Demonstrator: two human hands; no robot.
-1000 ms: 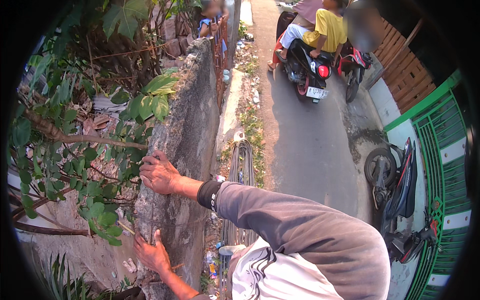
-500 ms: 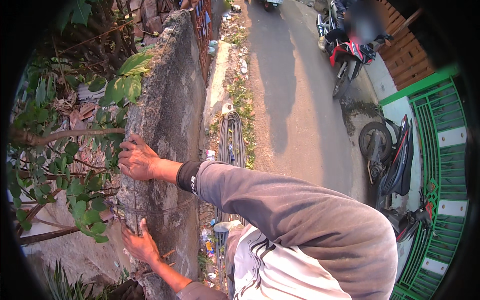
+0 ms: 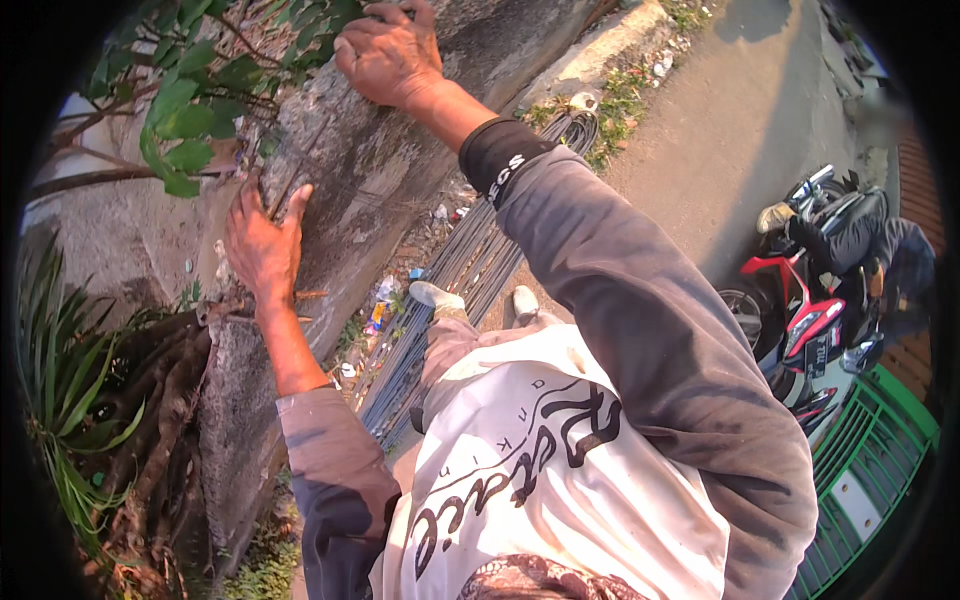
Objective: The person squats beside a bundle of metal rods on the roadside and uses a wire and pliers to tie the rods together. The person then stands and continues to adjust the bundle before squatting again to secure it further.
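Atop the rough wall (image 3: 350,190) | left hand (image 3: 265,240) spread, right hand (image 3: 393,58) curled (grip unclear) | both placed; remaining work not verifiable

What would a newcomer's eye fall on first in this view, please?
Probably the right hand near the top edge and the left hand below and to its left, both at the rough concrete wall. Next might come the red motorcycle at the right, above the green gate. Grey cables run diagonally beside the wall.
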